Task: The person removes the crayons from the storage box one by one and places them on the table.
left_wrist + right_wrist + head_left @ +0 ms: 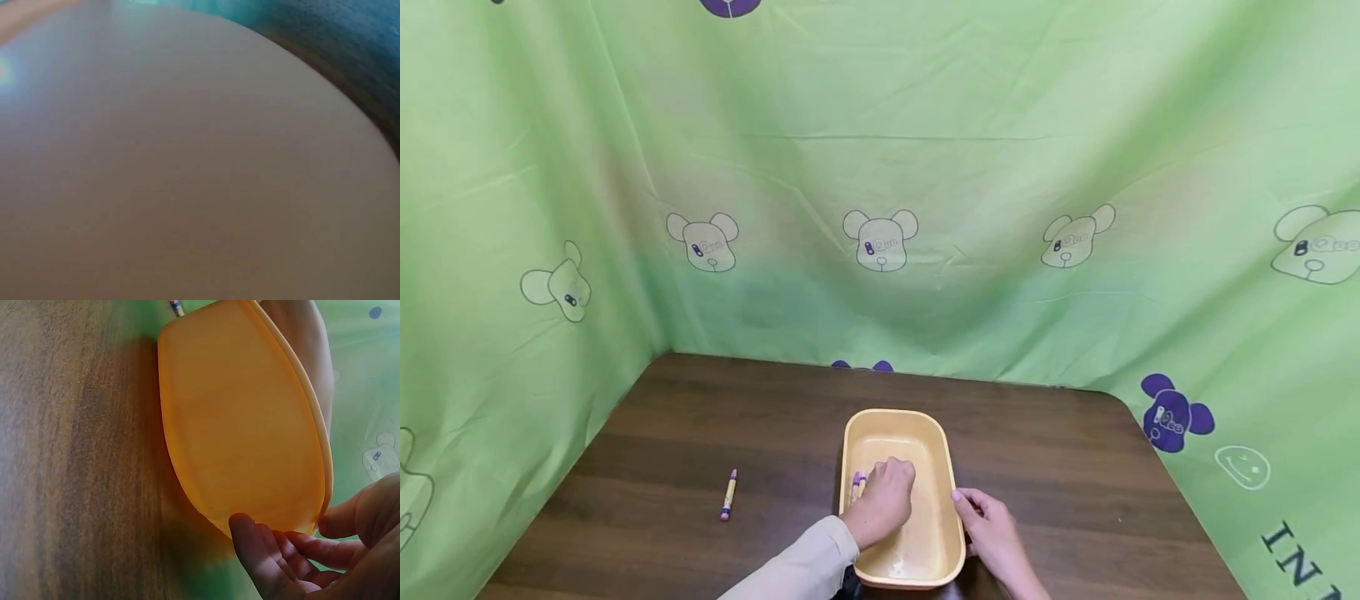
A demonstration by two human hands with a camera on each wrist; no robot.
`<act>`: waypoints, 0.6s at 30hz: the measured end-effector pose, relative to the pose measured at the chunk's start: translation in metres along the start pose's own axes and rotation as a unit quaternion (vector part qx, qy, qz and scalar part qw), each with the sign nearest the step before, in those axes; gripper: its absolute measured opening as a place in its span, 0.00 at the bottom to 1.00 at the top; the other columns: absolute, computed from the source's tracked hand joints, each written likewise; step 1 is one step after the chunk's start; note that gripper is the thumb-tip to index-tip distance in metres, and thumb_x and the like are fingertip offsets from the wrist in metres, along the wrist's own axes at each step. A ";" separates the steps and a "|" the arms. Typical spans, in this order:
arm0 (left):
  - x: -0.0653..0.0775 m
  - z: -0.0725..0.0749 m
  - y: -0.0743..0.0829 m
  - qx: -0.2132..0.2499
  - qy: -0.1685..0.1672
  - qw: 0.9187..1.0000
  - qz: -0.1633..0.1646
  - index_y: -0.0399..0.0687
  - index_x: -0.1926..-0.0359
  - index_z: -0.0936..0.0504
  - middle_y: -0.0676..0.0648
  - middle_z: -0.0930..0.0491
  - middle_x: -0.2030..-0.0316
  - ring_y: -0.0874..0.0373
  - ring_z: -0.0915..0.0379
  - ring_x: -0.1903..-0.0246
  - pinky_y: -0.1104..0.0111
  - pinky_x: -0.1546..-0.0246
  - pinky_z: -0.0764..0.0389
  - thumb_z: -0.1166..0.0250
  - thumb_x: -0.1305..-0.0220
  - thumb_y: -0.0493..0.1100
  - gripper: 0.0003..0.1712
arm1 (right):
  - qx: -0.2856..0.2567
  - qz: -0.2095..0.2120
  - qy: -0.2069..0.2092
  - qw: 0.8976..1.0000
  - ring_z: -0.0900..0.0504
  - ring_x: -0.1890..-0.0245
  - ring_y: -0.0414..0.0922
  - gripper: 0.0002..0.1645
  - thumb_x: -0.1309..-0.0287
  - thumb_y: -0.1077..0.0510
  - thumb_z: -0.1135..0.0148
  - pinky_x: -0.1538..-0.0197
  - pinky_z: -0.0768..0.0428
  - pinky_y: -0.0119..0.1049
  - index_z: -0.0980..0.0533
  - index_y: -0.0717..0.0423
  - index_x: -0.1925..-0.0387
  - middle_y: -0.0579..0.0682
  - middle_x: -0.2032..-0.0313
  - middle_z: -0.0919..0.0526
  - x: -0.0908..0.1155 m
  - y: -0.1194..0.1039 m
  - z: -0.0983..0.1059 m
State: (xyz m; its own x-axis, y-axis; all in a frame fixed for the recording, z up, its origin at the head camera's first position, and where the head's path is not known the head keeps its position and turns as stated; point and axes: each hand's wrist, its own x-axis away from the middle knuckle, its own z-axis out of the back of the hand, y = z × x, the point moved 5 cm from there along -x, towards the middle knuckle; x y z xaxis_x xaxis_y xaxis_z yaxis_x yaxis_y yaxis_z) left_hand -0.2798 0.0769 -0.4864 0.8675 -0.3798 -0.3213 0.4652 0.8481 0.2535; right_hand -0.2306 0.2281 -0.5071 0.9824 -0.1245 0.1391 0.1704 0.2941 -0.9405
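A yellow-orange plastic tub [935, 533] stands on the table, its long side pointing away from me. My left hand [883, 500] reaches down inside it with bent fingers; the fingertips are hidden, so whether they hold anything does not show. Just left of that hand, yellow crayons [854, 487] with purple tips lie in the tub. My right hand [992, 533] grips the tub's right side, thumb at the rim and fingers against the outer wall, as the right wrist view also shows. The left wrist view holds mostly a blurred pale surface.
Another yellow crayon [728, 495] with a purple tip lies on the brown wooden table [647, 475], left of the tub. Green cloth [880, 317] printed with bear heads hangs around the table's back and sides.
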 end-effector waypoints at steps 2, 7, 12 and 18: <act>0.000 0.000 -0.003 0.037 -0.011 0.999 0.010 0.45 0.83 0.27 0.46 0.23 0.82 0.51 0.22 0.81 0.66 0.82 0.22 0.31 0.60 0.25 0.15 | 0.001 -0.004 0.004 1.000 0.15 0.73 0.49 0.23 0.27 0.55 0.44 0.75 0.13 0.42 0.23 0.73 0.45 0.57 0.67 0.16 0.002 -0.001 0.001; -0.001 0.003 -0.015 0.131 -0.052 0.987 0.076 0.50 0.88 0.32 0.50 0.29 0.87 0.56 0.30 0.86 0.67 0.88 0.32 0.37 0.60 0.25 0.19 | 0.002 -0.004 0.006 1.000 0.15 0.74 0.49 0.21 0.27 0.58 0.45 0.75 0.14 0.42 0.24 0.74 0.45 0.58 0.68 0.17 0.003 -0.005 0.000; 0.001 0.008 -0.023 0.202 -0.062 0.969 0.129 0.55 0.94 0.39 0.59 0.42 0.94 0.65 0.42 0.93 0.73 0.93 0.41 0.38 0.55 0.27 0.26 | 0.007 -0.002 0.003 1.000 0.16 0.73 0.49 0.21 0.26 0.58 0.45 0.75 0.14 0.41 0.24 0.74 0.45 0.58 0.67 0.17 0.003 -0.004 0.000; 0.003 0.023 -0.031 0.302 -0.028 0.942 0.147 0.45 0.86 0.16 0.57 0.22 0.89 0.70 0.30 0.89 0.77 0.87 0.28 0.27 0.49 0.32 0.13 | 0.008 0.003 0.002 1.000 0.15 0.72 0.49 0.23 0.25 0.56 0.46 0.75 0.14 0.41 0.25 0.75 0.44 0.59 0.66 0.17 0.001 -0.003 -0.001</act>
State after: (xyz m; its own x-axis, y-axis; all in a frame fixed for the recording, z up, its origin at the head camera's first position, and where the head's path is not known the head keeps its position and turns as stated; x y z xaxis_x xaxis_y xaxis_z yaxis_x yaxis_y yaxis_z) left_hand -0.2874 0.0405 -0.4739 0.9745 -0.1944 -0.1120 0.2042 0.5615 0.8019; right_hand -0.2300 0.2265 -0.5043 0.9830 -0.1274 0.1322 0.1661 0.3103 -0.9360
